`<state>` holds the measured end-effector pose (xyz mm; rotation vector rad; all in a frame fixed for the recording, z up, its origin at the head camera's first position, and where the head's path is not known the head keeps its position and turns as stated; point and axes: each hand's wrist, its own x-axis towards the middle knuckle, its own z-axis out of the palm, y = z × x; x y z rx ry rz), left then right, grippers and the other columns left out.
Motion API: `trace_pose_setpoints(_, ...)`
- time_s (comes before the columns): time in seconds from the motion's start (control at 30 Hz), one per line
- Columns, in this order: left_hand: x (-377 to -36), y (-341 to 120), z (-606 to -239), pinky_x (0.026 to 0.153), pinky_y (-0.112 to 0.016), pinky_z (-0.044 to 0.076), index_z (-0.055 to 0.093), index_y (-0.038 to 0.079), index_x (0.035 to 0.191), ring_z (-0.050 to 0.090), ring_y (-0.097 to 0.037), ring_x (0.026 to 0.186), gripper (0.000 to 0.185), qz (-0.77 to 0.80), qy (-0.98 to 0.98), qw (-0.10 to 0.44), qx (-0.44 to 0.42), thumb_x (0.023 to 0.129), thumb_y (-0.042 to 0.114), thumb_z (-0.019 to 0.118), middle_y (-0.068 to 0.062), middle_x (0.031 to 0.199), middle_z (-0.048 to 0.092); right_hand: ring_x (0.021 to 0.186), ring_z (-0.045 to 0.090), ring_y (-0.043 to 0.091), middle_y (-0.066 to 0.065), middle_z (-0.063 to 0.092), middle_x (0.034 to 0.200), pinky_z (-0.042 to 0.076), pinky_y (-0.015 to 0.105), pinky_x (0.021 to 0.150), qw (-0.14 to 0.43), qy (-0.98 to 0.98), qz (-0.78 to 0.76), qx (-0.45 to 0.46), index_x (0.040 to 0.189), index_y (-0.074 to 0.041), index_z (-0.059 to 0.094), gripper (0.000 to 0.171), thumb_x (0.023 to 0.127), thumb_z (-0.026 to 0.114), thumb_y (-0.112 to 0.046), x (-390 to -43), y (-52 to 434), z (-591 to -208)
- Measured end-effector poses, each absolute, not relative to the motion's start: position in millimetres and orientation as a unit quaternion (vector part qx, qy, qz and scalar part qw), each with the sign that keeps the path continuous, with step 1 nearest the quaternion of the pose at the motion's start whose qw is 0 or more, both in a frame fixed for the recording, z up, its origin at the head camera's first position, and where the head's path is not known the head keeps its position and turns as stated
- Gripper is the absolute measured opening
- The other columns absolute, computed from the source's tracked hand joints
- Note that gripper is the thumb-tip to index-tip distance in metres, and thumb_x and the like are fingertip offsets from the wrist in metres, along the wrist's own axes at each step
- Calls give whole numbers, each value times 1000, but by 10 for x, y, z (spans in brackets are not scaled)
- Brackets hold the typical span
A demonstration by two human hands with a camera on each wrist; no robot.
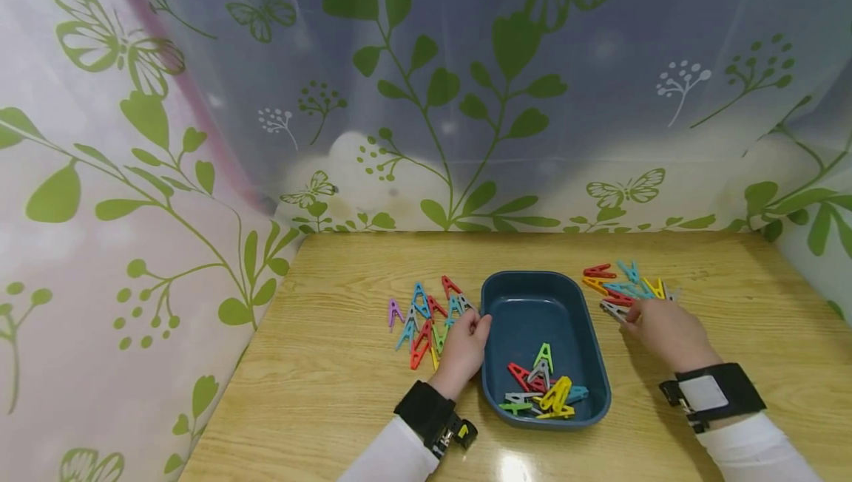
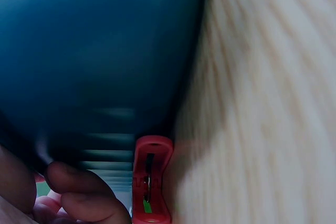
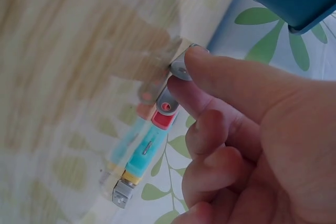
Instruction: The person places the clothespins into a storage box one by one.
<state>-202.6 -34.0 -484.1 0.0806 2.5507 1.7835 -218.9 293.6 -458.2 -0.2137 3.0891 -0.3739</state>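
Observation:
A dark blue tray [image 1: 532,304] sits mid-table with several coloured clothespins [image 1: 542,386] in its near end. My left hand [image 1: 478,321] is at the tray's left rim, beside a pile of loose pins [image 1: 422,319]. In the left wrist view its fingers [image 2: 79,192] are curled against the tray wall [image 2: 94,51], with a red pin [image 2: 151,179] lying just beside them; whether they hold anything is hidden. My right hand [image 1: 629,316] reaches into the right pile [image 1: 622,286]. There its thumb and forefinger [image 3: 226,77] pinch a grey pin [image 3: 178,69].
The wooden table [image 1: 359,275] is walled by a leaf-and-butterfly printed curtain [image 1: 426,97] at the back and both sides. Red, teal and yellow pins [image 3: 144,148] lie just past the right fingers. Bare tabletop lies in front of the tray.

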Motion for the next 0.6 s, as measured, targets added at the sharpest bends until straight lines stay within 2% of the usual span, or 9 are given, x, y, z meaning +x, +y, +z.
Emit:
trace_pose_setpoints(0.5, -2039, -339, -4850, 54, -24, 29, 42, 12, 79, 37, -10, 55, 33, 576, 817, 15, 28, 109, 21, 53, 3, 65, 33, 65, 59, 19, 10, 71, 78, 48, 39, 56, 17, 990, -124, -68, 92, 2, 73, 17, 93, 72, -15, -2195, 2918, -4561)
trace_pose_setpoints(0.6, -2037, -341, -4854, 54, -24, 29, 42, 12, 79, 37, -11, 54, 33, 577, 816, 15, 29, 109, 22, 53, 3, 65, 33, 63, 56, 18, 7, 66, 73, 45, 36, 54, 12, 989, -135, -64, 93, 2, 72, 17, 95, 70, -15, -2176, 2904, -4520)
